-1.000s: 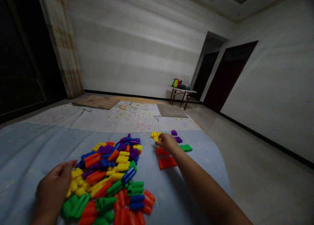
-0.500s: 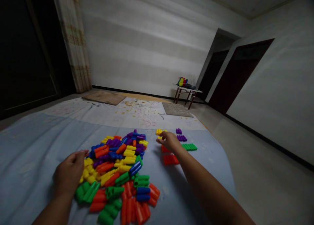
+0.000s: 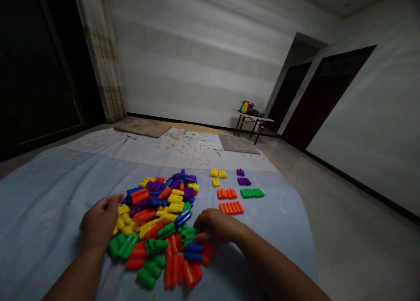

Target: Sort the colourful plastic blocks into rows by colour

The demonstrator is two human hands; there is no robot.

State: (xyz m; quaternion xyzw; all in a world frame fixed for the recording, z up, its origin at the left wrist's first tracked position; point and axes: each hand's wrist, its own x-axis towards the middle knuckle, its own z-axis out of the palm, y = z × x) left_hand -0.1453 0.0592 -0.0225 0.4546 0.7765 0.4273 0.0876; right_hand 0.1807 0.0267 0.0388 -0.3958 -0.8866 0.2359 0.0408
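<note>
A heap of plastic toy blocks (image 3: 154, 204), shaped like joined tubes in yellow, orange, blue, purple and green, covers the near middle of the cloth. At its left edge rests my left hand (image 3: 101, 220), closed, beside yellow blocks (image 3: 126, 223); whatever its fingers hold, if anything, is hidden. My right hand (image 3: 218, 225) reaches into the right side of the heap, its fingers and thumb around the end of a green toy block (image 3: 188, 235). Just below it lies a blue block (image 3: 193, 251) on orange ones.
Sorted to the right are yellow blocks (image 3: 218, 173), purple blocks (image 3: 243, 181), a green row (image 3: 252, 193) and orange rows (image 3: 231, 208). Two flat boards (image 3: 142, 128) lie along the far edge of the cloth. A small table (image 3: 254, 115) stands behind.
My right hand has come back from the sorted yellow blocks to the heap's right side, leaving another yellow block there. My left hand stays at the heap's left edge.
</note>
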